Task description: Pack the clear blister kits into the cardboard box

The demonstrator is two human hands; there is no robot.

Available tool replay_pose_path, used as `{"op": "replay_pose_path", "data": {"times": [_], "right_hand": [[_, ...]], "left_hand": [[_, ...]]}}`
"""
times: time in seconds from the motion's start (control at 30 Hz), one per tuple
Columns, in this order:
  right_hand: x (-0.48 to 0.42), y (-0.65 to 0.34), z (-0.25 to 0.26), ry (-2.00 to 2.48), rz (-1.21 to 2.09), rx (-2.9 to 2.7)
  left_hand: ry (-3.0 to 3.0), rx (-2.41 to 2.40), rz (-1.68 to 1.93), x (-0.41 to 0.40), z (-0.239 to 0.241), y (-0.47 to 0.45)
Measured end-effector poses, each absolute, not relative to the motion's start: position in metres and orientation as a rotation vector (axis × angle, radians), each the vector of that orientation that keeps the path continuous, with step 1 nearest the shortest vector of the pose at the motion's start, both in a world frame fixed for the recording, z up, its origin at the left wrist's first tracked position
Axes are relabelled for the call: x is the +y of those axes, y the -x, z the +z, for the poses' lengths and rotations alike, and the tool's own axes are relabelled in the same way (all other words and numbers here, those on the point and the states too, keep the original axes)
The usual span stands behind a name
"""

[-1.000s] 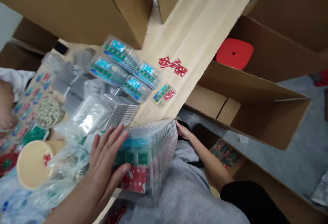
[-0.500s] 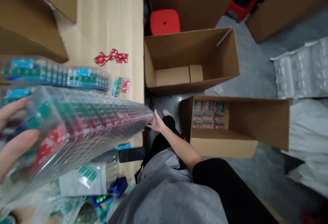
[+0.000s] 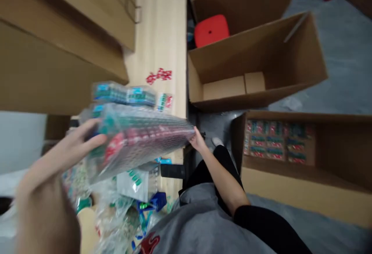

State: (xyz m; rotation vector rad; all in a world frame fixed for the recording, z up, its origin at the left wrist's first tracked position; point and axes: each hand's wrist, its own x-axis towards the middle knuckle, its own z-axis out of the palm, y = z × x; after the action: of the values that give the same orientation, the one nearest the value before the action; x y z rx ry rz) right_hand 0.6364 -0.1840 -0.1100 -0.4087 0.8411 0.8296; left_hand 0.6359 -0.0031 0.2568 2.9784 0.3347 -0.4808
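Left hand [image 3: 69, 145]: thumb and fingers gripping one end of a long, ridged stack of clear plastic packs [image 3: 145, 139], green and red inside. Stack extends over pale wood-grain table [image 3: 164, 25]; right hand [image 3: 198, 141] grasps its other end. Farther right: open matte cardboard carton [image 3: 290, 182], flat packs [image 3: 274, 141] in rows.

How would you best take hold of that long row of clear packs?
Probably by both end faces, squeezing inward from opposite sides: the long row of clear packs looks like many separate cases pressed together, so lifting by the middle might let it buckle. The left grip and right grip are at opposite ends.
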Motion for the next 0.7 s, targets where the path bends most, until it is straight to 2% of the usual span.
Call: {"op": "replay_pose_path", "data": {"times": [0.07,0.4,0.7], "right_hand": [[-0.19,-0.641,-0.111,0.459,0.841,0.822],[-0.206,-0.638,-0.098,0.586,0.772,0.723],[-0.192,-0.622,-0.095,0.522,0.646,0.728]], "left_hand": [[-2.838,0.459,-0.566,-0.013,0.257,-0.631],[-2.685,0.322,-0.504,-0.029,0.25,-0.634],[-2.552,-0.039,-0.746,0.0,0.251,-0.652]]}}
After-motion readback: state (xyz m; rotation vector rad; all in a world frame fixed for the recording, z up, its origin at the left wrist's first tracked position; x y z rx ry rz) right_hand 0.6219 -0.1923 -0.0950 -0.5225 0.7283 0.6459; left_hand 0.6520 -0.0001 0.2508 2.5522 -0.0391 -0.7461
